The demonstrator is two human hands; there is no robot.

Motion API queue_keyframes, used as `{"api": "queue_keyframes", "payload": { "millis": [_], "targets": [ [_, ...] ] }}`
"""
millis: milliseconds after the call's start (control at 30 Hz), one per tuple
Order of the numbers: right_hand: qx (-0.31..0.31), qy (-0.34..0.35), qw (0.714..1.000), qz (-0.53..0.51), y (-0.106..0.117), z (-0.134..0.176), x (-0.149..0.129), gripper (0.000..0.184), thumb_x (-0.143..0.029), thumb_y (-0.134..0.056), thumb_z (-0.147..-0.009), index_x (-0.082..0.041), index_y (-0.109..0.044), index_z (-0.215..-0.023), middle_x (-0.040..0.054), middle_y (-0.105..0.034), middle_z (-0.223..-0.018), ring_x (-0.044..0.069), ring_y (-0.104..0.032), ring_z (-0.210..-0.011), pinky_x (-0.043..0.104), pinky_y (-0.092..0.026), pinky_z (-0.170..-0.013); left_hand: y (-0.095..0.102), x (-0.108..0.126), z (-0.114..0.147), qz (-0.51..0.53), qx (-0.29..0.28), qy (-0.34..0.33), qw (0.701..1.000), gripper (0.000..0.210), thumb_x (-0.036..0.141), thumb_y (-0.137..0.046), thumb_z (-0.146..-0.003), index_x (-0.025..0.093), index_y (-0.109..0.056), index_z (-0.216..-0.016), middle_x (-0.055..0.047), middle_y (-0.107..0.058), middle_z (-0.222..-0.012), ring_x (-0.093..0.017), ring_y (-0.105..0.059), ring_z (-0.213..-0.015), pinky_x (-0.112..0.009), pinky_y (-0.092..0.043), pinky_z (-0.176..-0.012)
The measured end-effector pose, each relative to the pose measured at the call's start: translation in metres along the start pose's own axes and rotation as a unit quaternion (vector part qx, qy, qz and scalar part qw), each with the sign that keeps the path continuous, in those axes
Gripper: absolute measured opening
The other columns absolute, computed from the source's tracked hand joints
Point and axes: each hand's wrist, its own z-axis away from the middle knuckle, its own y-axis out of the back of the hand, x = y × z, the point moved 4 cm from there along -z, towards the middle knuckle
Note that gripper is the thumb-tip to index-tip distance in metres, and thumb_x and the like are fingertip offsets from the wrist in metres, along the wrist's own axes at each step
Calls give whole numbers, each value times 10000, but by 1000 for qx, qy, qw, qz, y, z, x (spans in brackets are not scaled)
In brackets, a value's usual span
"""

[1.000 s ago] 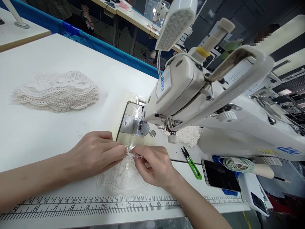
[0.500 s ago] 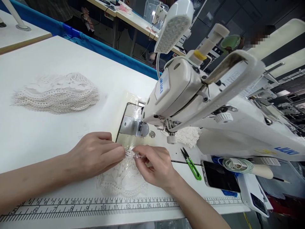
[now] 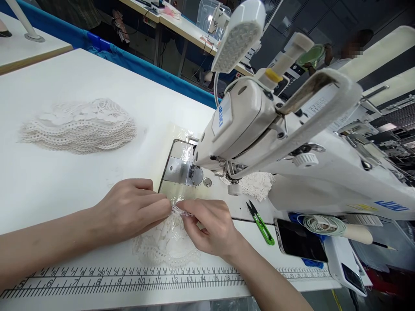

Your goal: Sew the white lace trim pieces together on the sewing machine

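Note:
A white lace piece (image 3: 170,244) lies partly on the table in front of the sewing machine (image 3: 240,116), its upper edge bunched between my hands. My left hand (image 3: 138,209) is closed on the left end of that edge, fingertips curled under and partly hidden. Thumb and forefinger of my right hand (image 3: 210,224) pinch the same edge just to the right. Both hands are a little nearer to me than the metal needle plate (image 3: 178,170), apart from the presser foot (image 3: 191,172).
A stack of lace pieces (image 3: 81,127) lies at the left; more lace (image 3: 256,185) rests under the machine arm. Green thread snips (image 3: 262,224), a phone (image 3: 300,239) and a cord coil (image 3: 324,225) sit at the right. A printed ruler (image 3: 155,278) runs along the front edge.
My right fingertips have shifted slightly left along the lace edge, closer to my left hand. My left hand stays almost still. In the background, a person near the green bowl has moved slightly.

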Motion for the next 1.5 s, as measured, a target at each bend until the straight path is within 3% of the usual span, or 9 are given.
{"api": "queue_keyframes", "payload": {
  "millis": [167, 400, 533, 633, 733, 900, 1067, 1267, 1500],
  "targets": [
    [38, 46, 998, 34, 3, 0, -2, 112, -67, -618, -987, -117, -704, -1040, -42, -703, -678, 56, -560, -519, 202, -429, -443, -1, 2, 2, -2, 3, -1, 1000, 284, 26, -491, -963, 228, -455, -767, 89, -453, -577, -116, -325, -467, -306, -348, -523],
    [122, 278, 930, 205, 15, 2, -30, 166, -11, -774, -836, -147, -764, -740, -61, -541, -563, 52, -437, -510, 233, -291, -414, 0, 4, -2, 97, -38, 120, 987, 298, 92, -428, -955, 236, -582, -1165, 103, -488, -573, -102, -433, -453, -227, -334, -468],
    [115, 297, 921, 225, 24, 2, -42, 149, -38, -753, -852, -139, -737, -743, -60, -503, -579, 58, -424, -506, 252, -289, -430, 6, 10, -6, 156, -46, 127, 978, 273, 109, -474, -948, 253, -682, -1049, 80, -608, -601, -93, -536, -487, -218, -371, -493],
    [76, 235, 955, 164, 35, -2, -48, 160, -47, -683, -917, -123, -716, -780, -78, -486, -545, 56, -404, -475, 257, -268, -411, 11, 15, -13, 217, -100, 200, 950, 237, 139, -525, -912, 243, -734, -870, 83, -629, -555, -83, -526, -442, -202, -354, -441],
    [5, 70, 998, -3, 37, -5, -37, 164, -84, -629, -994, -124, -717, -861, -68, -617, -588, 41, -490, -478, 206, -350, -417, 6, 19, -16, 289, -213, 267, 894, 207, 172, -606, -899, 260, -759, -791, 91, -669, -576, -80, -569, -466, -176, -379, -428],
    [-35, -165, 980, -110, 11, 2, 12, 133, -211, -685, -1000, -174, -767, -902, -29, -778, -755, 61, -628, -552, 176, -475, -513, -8, 2, -18, 90, -176, 232, 952, 249, 259, -533, -984, 241, -721, -822, 78, -588, -504, -102, -506, -408, -228, -294, -419],
    [-50, -229, 972, -6, -9, 4, 44, 153, -224, -662, -1000, -213, -812, -980, -12, -797, -797, 96, -661, -608, 230, -502, -581, -16, -3, -17, -81, -118, 140, 980, 276, 312, -630, -968, 165, -621, -1201, -41, -770, -895, -224, -711, -724, -347, -486, -648],
    [-58, -223, 973, 12, -11, 0, 48, 161, -251, -669, -1012, -244, -800, -920, -16, -798, -824, 131, -707, -732, 321, -540, -795, -11, 21, -13, -171, -75, -10, 982, 126, 115, -611, -993, 162, -723, -1023, -54, -774, -1061, -236, -687, -973, -438, -453, -934],
    [-40, -142, 984, 100, -9, 6, 44, 201, -274, -607, -1066, -262, -807, -1061, -15, -770, -874, 132, -682, -774, 342, -488, -840, -9, 31, -8, -184, -112, 5, 977, 329, 209, -419, -1108, 105, -701, -1243, -104, -792, -1177, -241, -676, -1110, -439, -431, -904]
  ]
}}
